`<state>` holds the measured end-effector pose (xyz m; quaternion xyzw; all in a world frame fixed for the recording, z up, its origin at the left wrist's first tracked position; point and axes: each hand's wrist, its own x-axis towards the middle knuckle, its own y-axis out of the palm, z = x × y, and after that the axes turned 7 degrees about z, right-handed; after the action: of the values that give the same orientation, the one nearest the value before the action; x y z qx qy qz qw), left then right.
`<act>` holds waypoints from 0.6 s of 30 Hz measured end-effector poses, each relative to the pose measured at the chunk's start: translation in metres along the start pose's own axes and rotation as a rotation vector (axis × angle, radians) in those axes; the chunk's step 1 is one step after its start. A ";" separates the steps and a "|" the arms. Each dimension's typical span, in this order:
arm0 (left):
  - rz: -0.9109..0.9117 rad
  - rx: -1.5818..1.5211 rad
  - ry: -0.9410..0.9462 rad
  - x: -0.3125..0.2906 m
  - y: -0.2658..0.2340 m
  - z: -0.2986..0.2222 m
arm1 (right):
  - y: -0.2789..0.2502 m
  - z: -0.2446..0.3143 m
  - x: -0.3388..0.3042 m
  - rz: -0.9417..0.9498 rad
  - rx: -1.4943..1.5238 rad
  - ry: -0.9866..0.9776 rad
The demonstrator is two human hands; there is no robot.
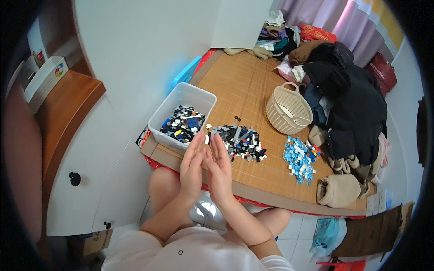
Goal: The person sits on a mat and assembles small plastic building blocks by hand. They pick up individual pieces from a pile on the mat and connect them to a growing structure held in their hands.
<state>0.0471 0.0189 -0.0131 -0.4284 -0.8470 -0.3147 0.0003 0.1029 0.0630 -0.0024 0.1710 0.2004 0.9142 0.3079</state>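
Note:
My left hand (191,169) and my right hand (219,171) are raised side by side in front of me at the bed's near edge. Their fingers are stretched out and the palms face each other, the heels almost meeting. Neither hand grips anything I can see. A small white brick (207,139) shows between the fingertips; whether it lies on the mat behind them I cannot tell. Just left of my hands stands a translucent plastic bin (157,122) with mixed toy bricks (183,124) inside. A loose pile of black, grey and white bricks (244,141) spreads right behind my right fingers.
To the right lie a pile of light-blue and white pieces (298,160) and a multicoloured puzzle cube (313,153). Behind them sits a beige basket (289,108). Dark clothes (352,104) are heaped along the bamboo mat's (239,81) right side. A blue lid (186,74) leans against the white cabinet.

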 end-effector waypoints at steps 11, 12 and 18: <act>-0.154 0.012 0.069 0.018 -0.033 -0.025 | 0.033 -0.014 0.032 0.138 -0.117 0.066; -0.160 0.034 0.073 0.019 -0.036 -0.025 | 0.033 -0.016 0.033 0.135 -0.124 0.071; -0.166 0.069 0.087 0.018 -0.042 -0.027 | 0.031 -0.020 0.032 0.102 -0.107 0.073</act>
<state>-0.0019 -0.0005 -0.0088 -0.3423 -0.8892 -0.3026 0.0255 0.0541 0.0554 0.0011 0.1310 0.1534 0.9437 0.2622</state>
